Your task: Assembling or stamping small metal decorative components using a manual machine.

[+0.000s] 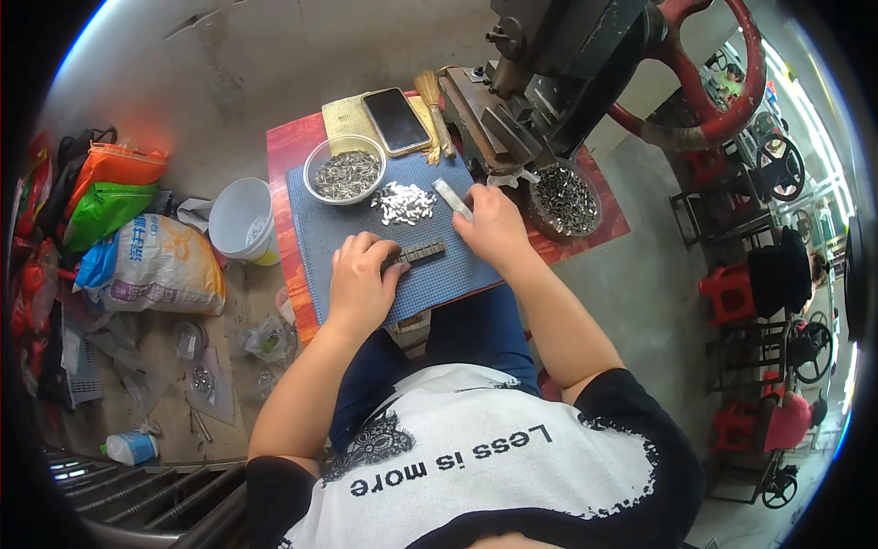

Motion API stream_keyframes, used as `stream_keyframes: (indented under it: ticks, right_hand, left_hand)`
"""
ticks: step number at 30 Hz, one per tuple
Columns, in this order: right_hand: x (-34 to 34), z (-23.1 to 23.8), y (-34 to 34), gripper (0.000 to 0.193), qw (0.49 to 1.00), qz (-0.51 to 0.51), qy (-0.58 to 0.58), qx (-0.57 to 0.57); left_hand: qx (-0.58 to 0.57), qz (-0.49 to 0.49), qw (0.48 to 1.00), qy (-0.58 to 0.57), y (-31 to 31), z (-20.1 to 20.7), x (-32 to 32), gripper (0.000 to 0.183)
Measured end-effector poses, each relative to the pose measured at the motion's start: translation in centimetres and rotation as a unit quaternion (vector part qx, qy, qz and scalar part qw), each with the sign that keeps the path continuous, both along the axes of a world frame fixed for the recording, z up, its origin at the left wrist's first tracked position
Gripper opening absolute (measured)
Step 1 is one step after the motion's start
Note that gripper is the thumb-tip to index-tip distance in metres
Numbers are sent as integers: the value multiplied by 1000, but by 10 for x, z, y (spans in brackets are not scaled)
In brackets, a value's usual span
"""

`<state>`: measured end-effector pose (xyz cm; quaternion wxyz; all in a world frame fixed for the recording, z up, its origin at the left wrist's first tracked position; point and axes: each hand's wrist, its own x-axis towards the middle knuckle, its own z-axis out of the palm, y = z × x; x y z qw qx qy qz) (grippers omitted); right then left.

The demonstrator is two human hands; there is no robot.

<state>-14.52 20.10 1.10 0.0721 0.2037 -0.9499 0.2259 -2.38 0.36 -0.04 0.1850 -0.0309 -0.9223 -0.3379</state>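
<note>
blue mat [318, 236] puts white bits [404, 203] far of us, prob for easy reach, w/ our left hand [358, 282] gripping dark slotted block [427, 253] & right hand [494, 229] pinching silvery bar [451, 197].

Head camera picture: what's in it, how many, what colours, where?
Press: one, dark, red-wheeled, top right
Tabletop: one, red, centre
Mat: one, blue, on tabletop
Phone: one, black screen, tabletop's far edge
Cloth: one, yellow, under phone
Brush: one, yellowish, beside phone
Metal-bit bowls: two, clear, left and by press
Little pieces: uncountable pile, white, on mat
Notched bar: one, dark grey, over mat
Small bar: one, pale grey, beside pile
Bucket: one, white, left
Bags: several, orange, green, white, left
Stools: several, red, far right
Floor clutter: too small to name
Left hand: one, bare, holding notched bar
Right hand: one, bare, holding small bar
Shirt: one, white-black, bottom
Trousers: one pair, blue, below tabletop
</note>
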Motion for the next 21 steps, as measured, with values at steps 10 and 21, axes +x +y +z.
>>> stream_keyframes:
  ticks: [10, 21]
  right_hand:
    - [-19, -7, -19, 15, 993, 61, 19, -96]
    - [5, -4, -38, 13, 984, 156, 18, -78]
  left_hand:
    - [-11, 18, 999, 29, -1, -1, -32, 19]
    - [-6, 41, 999, 12, -11, 0, -10, 19]
